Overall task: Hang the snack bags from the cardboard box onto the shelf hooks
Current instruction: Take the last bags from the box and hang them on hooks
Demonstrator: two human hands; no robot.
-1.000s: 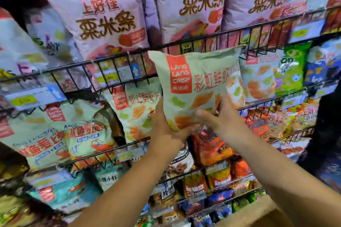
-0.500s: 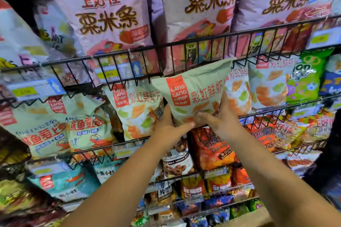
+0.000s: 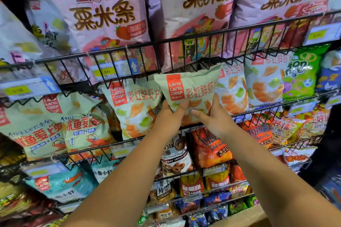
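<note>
The left grip and the right grip each clamp a lower corner of the pale green snack bag, thumbs on its front. The bag sits tilted just under the black wire rack, between matching bags. Pink bags stand above; a cardboard box is near right.

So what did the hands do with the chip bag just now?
The left hand and right hand carried the bag down and back into the row, so its top is now under the wire rack. Both kept gripping its lower part. The shelf bags stayed put.
</note>
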